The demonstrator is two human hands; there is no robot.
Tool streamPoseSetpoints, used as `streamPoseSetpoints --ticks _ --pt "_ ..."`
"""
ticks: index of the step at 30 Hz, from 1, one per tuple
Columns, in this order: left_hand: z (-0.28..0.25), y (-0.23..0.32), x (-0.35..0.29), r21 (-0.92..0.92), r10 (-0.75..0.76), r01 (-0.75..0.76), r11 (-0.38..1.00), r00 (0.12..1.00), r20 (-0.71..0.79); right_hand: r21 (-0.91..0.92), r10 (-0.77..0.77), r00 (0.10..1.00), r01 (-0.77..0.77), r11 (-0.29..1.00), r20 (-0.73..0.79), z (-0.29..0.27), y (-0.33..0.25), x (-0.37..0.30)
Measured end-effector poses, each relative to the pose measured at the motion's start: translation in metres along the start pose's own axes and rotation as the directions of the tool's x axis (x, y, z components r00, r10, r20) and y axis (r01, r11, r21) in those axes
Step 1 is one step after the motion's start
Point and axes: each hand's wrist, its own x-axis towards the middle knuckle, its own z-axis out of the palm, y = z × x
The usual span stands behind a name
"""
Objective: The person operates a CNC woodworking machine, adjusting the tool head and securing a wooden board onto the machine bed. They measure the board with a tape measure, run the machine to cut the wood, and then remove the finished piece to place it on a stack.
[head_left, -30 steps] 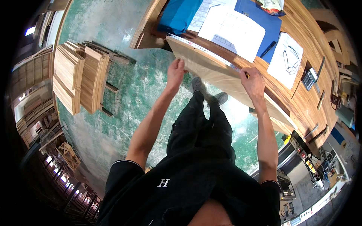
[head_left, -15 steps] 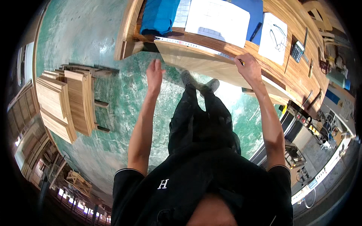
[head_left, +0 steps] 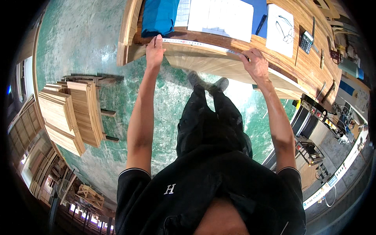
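Observation:
A white measuring tape (head_left: 196, 43) lies stretched along the top edge of a pale wooden panel (head_left: 203, 64), which stands on edge against the front of the wooden workbench (head_left: 309, 74). At the tape's left end is my left hand (head_left: 155, 55), its fingers pressed together on the tip by the panel's corner. My right hand (head_left: 256, 65) pinches the tape farther right, with the thumb and fingers closed; what lies inside the palm is hidden.
On the bench are a blue cloth bundle (head_left: 158, 17), paper sheets (head_left: 221, 19), a black pen (head_left: 261, 24), glasses (head_left: 285, 29) and a calculator (head_left: 306, 42). Stacked wooden boards (head_left: 62, 113) stand on the green floor at left. Dark machinery (head_left: 309, 117) is at right.
My left hand has risen from beside the panel to the left end of the tape. My right hand has shifted slightly left, still on the tape.

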Motion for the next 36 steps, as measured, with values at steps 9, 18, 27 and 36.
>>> streamPoseSetpoints --ticks 9,18,27,36 --pt "0.006 -0.002 -0.002 -0.051 0.030 -0.034 0.998 0.998 -0.059 -0.026 -0.010 0.999 0.009 1.000 -0.043 0.002 -0.003 -0.003" --pt "0.004 -0.013 0.008 -0.088 -0.026 0.020 0.996 0.998 -0.060 -0.045 -0.027 0.997 0.024 0.999 -0.068 0.004 -0.002 -0.003" --pt "0.008 -0.011 0.005 -0.074 -0.027 0.019 0.997 0.994 -0.108 -0.078 -0.070 0.993 0.062 0.995 -0.098 0.000 -0.004 0.001" --pt "0.008 -0.007 0.003 -0.049 -0.037 0.031 0.998 0.993 -0.113 -0.057 -0.033 0.997 0.029 0.998 -0.067 0.005 -0.004 -0.005"
